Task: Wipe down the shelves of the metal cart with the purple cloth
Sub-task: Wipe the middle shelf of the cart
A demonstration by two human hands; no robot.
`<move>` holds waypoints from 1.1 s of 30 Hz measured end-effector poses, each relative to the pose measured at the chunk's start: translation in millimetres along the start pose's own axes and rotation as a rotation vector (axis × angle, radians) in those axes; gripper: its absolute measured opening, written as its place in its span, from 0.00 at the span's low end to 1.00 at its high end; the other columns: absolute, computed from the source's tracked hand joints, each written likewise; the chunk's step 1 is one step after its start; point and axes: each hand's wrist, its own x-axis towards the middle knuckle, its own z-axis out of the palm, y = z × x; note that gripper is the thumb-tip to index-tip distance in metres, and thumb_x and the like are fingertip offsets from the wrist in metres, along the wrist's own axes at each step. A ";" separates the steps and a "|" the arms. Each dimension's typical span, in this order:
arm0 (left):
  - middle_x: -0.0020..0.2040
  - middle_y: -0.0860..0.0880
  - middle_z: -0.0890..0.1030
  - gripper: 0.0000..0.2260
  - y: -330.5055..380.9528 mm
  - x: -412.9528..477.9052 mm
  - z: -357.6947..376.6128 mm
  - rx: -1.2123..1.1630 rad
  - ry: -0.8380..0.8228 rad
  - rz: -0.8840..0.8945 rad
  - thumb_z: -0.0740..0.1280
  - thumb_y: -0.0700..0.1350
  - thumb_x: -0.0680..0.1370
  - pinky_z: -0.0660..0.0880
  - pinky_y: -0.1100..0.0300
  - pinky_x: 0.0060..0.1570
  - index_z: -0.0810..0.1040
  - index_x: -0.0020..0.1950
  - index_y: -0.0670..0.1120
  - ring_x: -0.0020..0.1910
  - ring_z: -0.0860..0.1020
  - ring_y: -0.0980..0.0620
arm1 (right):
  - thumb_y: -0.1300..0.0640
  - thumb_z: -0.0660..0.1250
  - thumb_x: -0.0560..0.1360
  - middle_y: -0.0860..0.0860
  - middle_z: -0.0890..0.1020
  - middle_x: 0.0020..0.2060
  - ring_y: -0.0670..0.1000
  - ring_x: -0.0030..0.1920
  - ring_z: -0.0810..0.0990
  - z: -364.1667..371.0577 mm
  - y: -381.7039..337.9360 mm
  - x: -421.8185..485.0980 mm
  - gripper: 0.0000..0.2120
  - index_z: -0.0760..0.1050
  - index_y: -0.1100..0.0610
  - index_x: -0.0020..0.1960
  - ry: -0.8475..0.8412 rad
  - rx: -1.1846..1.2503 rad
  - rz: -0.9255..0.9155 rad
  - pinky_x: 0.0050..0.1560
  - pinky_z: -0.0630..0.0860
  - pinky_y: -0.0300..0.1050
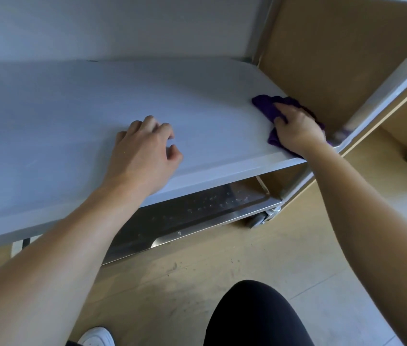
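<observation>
Dark-clad knee (255, 313) over scuffed wood floor (172, 278). Left hand (142, 153) rests loosely curled and empty on the smooth metal shelf (72, 108). Right hand (295, 128) presses the crumpled purple cloth (265, 103) at the shelf's front right corner.

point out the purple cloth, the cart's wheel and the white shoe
purple cloth (267, 106): head view, bunched far end.
wheel (257, 220): head view, grey tread.
white shoe (96, 337): head view, toe top.

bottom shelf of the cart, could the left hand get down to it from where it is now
Probably yes: the left hand rests empty on the middle shelf, and the bottom shelf's front edge sits open just below, nothing blocking it.
</observation>
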 end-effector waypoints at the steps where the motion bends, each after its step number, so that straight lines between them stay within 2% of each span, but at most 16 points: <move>1: 0.58 0.47 0.74 0.13 0.2 0.0 0.2 0.005 0.001 0.005 0.61 0.49 0.77 0.67 0.49 0.59 0.77 0.59 0.47 0.59 0.72 0.44 | 0.53 0.53 0.80 0.51 0.71 0.70 0.58 0.69 0.68 2.0 -6.4 -7.3 0.22 0.64 0.46 0.73 0.009 0.010 -0.002 0.65 0.69 0.57; 3: 0.58 0.47 0.74 0.13 0.2 0.1 0.5 0.010 0.007 0.011 0.62 0.49 0.77 0.67 0.49 0.59 0.77 0.59 0.46 0.59 0.72 0.43 | 0.54 0.54 0.80 0.51 0.72 0.69 0.57 0.68 0.69 8.8 -25.2 -25.3 0.21 0.66 0.48 0.73 0.036 0.028 -0.032 0.63 0.71 0.55; 5: 0.58 0.47 0.75 0.13 0.3 0.3 1.0 0.009 0.014 0.013 0.62 0.49 0.77 0.68 0.48 0.59 0.77 0.59 0.46 0.59 0.72 0.43 | 0.54 0.53 0.79 0.50 0.72 0.70 0.57 0.70 0.68 17.7 -52.6 -42.0 0.21 0.67 0.48 0.72 0.045 0.040 -0.087 0.65 0.70 0.57; 12: 0.58 0.44 0.78 0.14 1.2 0.1 -1.8 -0.055 0.010 0.013 0.63 0.46 0.77 0.71 0.48 0.58 0.80 0.59 0.44 0.58 0.74 0.40 | 0.53 0.54 0.79 0.50 0.67 0.72 0.59 0.75 0.58 42.9 -152.4 -78.2 0.22 0.63 0.49 0.74 -0.077 0.067 -0.198 0.74 0.57 0.59; 16: 0.54 0.43 0.79 0.11 -11.0 -2.8 -8.6 -0.155 0.074 -0.038 0.63 0.46 0.78 0.75 0.49 0.53 0.81 0.51 0.39 0.51 0.78 0.42 | 0.54 0.54 0.80 0.51 0.68 0.72 0.60 0.75 0.58 42.2 -163.1 -80.3 0.21 0.63 0.50 0.73 -0.073 0.044 -0.192 0.74 0.56 0.60; 22: 0.53 0.44 0.80 0.09 -49.7 -17.3 -33.9 -0.066 0.100 -0.052 0.64 0.43 0.77 0.76 0.49 0.51 0.81 0.49 0.41 0.52 0.78 0.41 | 0.57 0.56 0.79 0.52 0.69 0.71 0.60 0.75 0.59 44.1 -168.9 -81.4 0.22 0.63 0.50 0.73 -0.065 0.048 -0.197 0.74 0.57 0.61; 29: 0.59 0.42 0.77 0.11 -98.2 -38.3 -55.6 -0.036 0.104 -0.237 0.64 0.41 0.77 0.72 0.51 0.60 0.80 0.58 0.41 0.58 0.76 0.40 | 0.58 0.57 0.78 0.53 0.71 0.69 0.62 0.73 0.61 49.5 -184.9 -74.8 0.21 0.65 0.52 0.71 -0.083 0.023 -0.172 0.74 0.56 0.63; 33: 0.59 0.41 0.76 0.12 -97.2 -39.5 -54.1 -0.067 0.104 -0.260 0.61 0.38 0.78 0.71 0.53 0.60 0.79 0.59 0.39 0.57 0.76 0.40 | 0.56 0.55 0.79 0.52 0.65 0.73 0.62 0.75 0.56 63.3 -221.6 -74.4 0.23 0.60 0.50 0.74 -0.135 -0.023 -0.253 0.75 0.53 0.61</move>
